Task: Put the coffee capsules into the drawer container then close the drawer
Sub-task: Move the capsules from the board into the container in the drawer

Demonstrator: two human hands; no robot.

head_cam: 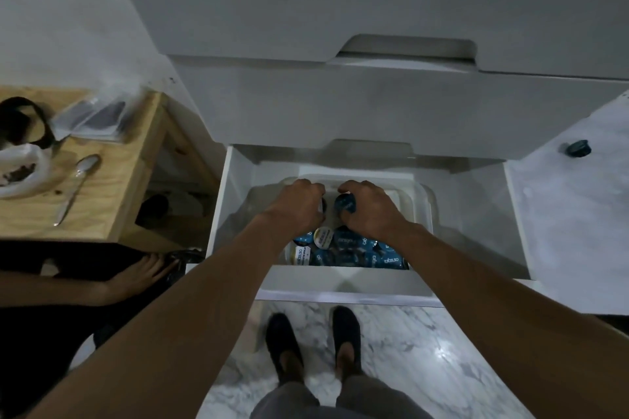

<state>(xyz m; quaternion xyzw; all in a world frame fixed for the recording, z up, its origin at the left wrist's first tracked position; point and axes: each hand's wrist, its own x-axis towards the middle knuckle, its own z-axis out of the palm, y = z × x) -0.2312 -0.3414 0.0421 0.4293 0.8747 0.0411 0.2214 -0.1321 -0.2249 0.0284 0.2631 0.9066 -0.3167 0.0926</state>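
Note:
The white drawer [469, 214] stands pulled open below me. Inside it sits a clear plastic container [423, 201] holding several blue and white coffee capsules [343, 250] along its near side. Both my hands reach into the container. My right hand [369, 211] grips a blue capsule [345, 203]. My left hand [296, 206] curls round a dark capsule [323, 205], mostly hidden by the fingers. One more blue capsule [577, 148] lies on the marble floor at the right.
A wooden stool [115, 180] at the left carries a spoon [76, 190], a white bowl [20, 177] and plastic bags. Another person's hand [143, 274] shows at lower left. My feet [313, 347] stand on marble floor before the drawer front. Closed white drawers rise above.

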